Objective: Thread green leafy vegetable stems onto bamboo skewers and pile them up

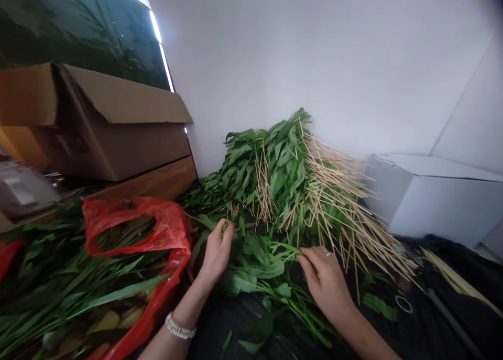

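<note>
My left hand (217,249) is closed in a pinch on a green leafy stem (226,228) at the near edge of a heap of leafy greens threaded on thin bamboo skewers (283,176). My right hand (325,279), a ring on one finger, pinches another green stem (288,248) from the loose greens (259,276) lying between the two hands. A bead bracelet sits on my left wrist. The skewer ends (353,213) fan out to the right of the heap.
A red plastic bag (168,229) full of long green leaves lies at the left. Behind it stands a cardboard box (118,129) on a wooden ledge. A white box (432,197) sits at the right by the wall. Black sheeting (432,318) covers the surface.
</note>
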Demonstrator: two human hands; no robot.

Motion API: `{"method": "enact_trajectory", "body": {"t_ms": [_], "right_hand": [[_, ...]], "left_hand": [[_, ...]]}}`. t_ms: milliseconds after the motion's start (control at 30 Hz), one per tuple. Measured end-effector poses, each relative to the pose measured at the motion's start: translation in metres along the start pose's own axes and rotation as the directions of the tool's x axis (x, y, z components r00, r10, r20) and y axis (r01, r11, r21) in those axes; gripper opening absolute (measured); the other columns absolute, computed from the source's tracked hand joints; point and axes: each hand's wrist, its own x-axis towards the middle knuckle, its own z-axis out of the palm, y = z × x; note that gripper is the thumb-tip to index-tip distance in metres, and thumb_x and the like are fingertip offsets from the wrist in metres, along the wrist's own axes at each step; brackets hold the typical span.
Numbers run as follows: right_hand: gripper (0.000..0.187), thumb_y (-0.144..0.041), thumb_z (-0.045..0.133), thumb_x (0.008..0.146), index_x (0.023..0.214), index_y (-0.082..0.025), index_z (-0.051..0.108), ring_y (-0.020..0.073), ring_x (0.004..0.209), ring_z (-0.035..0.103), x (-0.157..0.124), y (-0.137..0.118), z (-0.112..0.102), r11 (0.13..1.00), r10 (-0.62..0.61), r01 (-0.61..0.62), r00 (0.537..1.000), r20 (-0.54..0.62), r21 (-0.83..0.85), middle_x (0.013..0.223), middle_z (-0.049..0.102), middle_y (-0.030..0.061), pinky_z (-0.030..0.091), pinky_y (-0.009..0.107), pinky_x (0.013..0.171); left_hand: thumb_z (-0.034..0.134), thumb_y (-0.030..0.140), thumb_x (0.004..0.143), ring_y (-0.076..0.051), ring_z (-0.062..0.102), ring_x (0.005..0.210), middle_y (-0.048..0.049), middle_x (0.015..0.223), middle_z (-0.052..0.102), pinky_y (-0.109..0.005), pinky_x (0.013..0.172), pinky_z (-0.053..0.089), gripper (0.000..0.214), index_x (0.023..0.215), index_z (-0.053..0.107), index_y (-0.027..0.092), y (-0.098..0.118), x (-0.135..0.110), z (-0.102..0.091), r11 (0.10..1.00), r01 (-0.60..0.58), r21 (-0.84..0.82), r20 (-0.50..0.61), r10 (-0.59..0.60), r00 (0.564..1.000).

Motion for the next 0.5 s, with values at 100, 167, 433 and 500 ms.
{"method": "enact_trajectory", "body": {"t_ms": [100, 167, 433, 500], "right_hand": [[0.019, -0.028, 0.044, 0.097, 0.093, -0.02, 0.061, 0.02, 0.075, 0.057, -0.002, 0.002, 0.005, 0.998, 0.031, -0.032, 0.999, 0.029, 0.049, 0.079, 0.063, 0.0035, 0.04, 0.032, 0.068], [0.019, -0.029, 0.045, 0.098, 0.095, -0.02, 0.061, 0.0205, 0.076, 0.057, -0.003, 0.001, 0.007, 0.997, 0.027, -0.03, 0.999, 0.044, 0.065, 0.08, 0.063, 0.0038, 0.04, 0.033, 0.07], [0.02, -0.024, 0.048, 0.097, 0.108, -0.017, 0.064, 0.0209, 0.08, 0.055, -0.001, -0.007, 0.003, 0.992, -0.126, 0.126, 0.991, 0.043, -0.015, 0.082, 0.064, 0.005, 0.038, 0.035, 0.074], [0.021, -0.02, 0.051, 0.095, 0.111, -0.018, 0.065, 0.0207, 0.082, 0.055, 0.0, -0.01, 0.0, 0.985, -0.165, 0.166, 0.986, 0.027, -0.043, 0.081, 0.063, 0.0048, 0.038, 0.036, 0.076]], "left_hand": [[0.047, 0.038, 0.091, -0.012, 0.044, 0.066, 0.0052, 0.07, 0.046, -0.023, 0.064, 0.035, 0.02, 0.082, 0.047, 0.02, 0.006, -0.006, 0.002, 0.999, -0.029, 0.024, 0.043, 0.028, 0.999], [0.047, 0.037, 0.093, -0.012, 0.047, 0.069, 0.0041, 0.076, 0.051, -0.023, 0.067, 0.037, 0.017, 0.088, 0.049, 0.02, 0.012, -0.012, 0.006, 0.998, -0.056, 0.032, 0.086, 0.053, 0.995], [0.04, 0.026, 0.097, -0.019, 0.053, 0.086, -0.0047, 0.088, 0.061, -0.031, 0.079, 0.041, 0.021, 0.092, 0.058, 0.019, 0.023, -0.028, 0.019, 0.934, -0.357, 0.034, 0.245, 0.339, 0.909], [0.04, 0.022, 0.097, -0.019, 0.052, 0.088, -0.0056, 0.089, 0.061, -0.032, 0.08, 0.041, 0.019, 0.094, 0.058, 0.019, 0.023, -0.029, 0.021, 0.9, -0.435, 0.027, 0.254, 0.414, 0.874]]}}
